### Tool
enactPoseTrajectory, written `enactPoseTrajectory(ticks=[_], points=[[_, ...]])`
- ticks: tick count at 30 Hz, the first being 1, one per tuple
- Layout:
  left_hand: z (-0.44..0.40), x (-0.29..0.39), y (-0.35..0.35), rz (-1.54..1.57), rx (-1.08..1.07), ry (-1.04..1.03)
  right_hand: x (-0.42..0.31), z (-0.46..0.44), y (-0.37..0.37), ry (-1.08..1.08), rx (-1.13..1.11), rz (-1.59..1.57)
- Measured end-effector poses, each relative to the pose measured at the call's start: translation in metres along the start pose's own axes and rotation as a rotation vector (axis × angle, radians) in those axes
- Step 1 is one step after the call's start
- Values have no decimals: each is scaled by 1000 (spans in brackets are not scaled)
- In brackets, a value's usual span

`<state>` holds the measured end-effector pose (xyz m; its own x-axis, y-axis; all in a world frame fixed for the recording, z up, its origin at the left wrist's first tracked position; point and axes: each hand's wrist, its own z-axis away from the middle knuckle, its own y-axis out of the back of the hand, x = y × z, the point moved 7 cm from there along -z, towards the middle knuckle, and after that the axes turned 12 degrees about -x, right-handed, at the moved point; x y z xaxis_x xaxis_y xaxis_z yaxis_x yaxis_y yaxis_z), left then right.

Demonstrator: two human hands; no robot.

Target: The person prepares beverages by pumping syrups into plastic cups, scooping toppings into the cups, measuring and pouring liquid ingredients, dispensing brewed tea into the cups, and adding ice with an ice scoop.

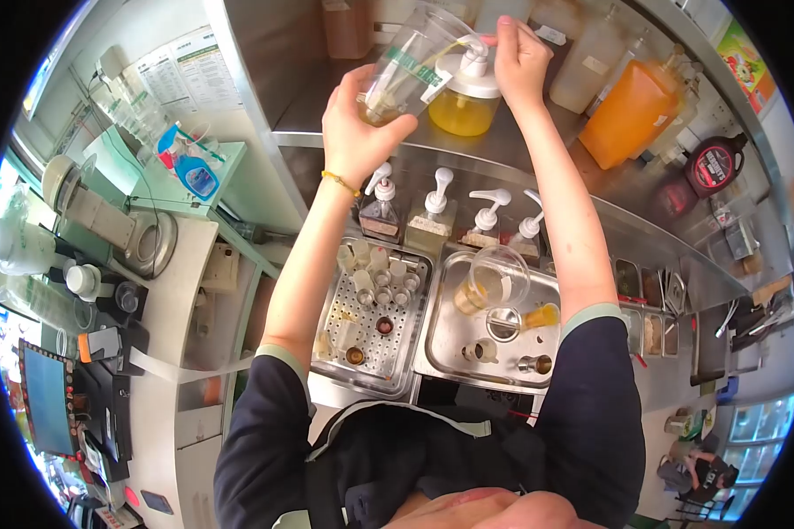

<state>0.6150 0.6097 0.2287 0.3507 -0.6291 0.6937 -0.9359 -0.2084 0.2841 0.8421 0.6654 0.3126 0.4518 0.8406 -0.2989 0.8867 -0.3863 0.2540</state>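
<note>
My left hand [362,123] is wrapped round a clear plastic cup [406,66] with green print, held tilted above the steel shelf. A little liquid shows at the cup's bottom. The cup's mouth is by the spout of a white pump [474,63] on a jar of yellow liquid [461,112]. My right hand [520,63] is closed at the pump's head, fingers curled; their exact contact is partly hidden. Below my arms stand several pump bottles [435,207]. Lower still, a clear pitcher [500,278] stands on a steel tray [445,353].
A perforated tray [335,309] holds several small cups. An orange jug [631,110] and a dark syrup bottle [715,166] stand on the shelf to the right. At left are a blue spray bottle [194,176] and a sealing machine [101,220]. A person [706,476] sits far right.
</note>
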Motion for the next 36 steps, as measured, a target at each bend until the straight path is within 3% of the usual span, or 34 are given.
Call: enactPoseTrajectory(ticks=[2,3,6,7,10,14,17,20,21,23,24,25,26,28,30,32,33,34,36], points=[[-1,-2,-1,25,-6,31,0,-6,3,0,-94,98],[-1,-5,-3,104,-30,55,0,-15,1,-33,-196,52],[-1,-5,-5,163,-29,24,-10,-24,8,-107,-226,-91],[-1,-3,-6,139,-28,-23,-23,-25,10,-31,-188,15],[3,-8,-12,221,-30,10,-13,-11,4,-10,29,-130],[2,-3,-9,285,-46,-28,-22,-2,13,109,40,110],[6,1,-6,272,-101,52,-23,-10,15,90,-72,195],[34,5,4,221,-104,56,-31,-9,35,14,-283,0],[53,6,4,284,-119,73,-62,7,51,208,-340,99],[100,3,4,356,-141,82,-61,47,81,126,-310,-7],[125,-9,2,367,-150,73,-61,77,94,70,-383,-67],[147,-29,0,278,-189,89,-64,108,105,43,-637,147],[168,-50,-2,190,-224,109,-52,141,114,-41,-668,149],[204,-90,-15,55,-309,349,-31,189,125,-192,-690,224],[213,-105,-33,-54,-398,302,-12,211,121,-228,-633,251],[210,-99,-54,8,-433,348,2,219,100,-400,-747,376],[211,-106,-66,97,-430,364,13,224,86,-383,-822,528],[210,-108,-75,186,-428,378,30,234,69,-212,-759,667],[203,-105,-86,113,-496,375,70,250,36,-435,-1098,511]])
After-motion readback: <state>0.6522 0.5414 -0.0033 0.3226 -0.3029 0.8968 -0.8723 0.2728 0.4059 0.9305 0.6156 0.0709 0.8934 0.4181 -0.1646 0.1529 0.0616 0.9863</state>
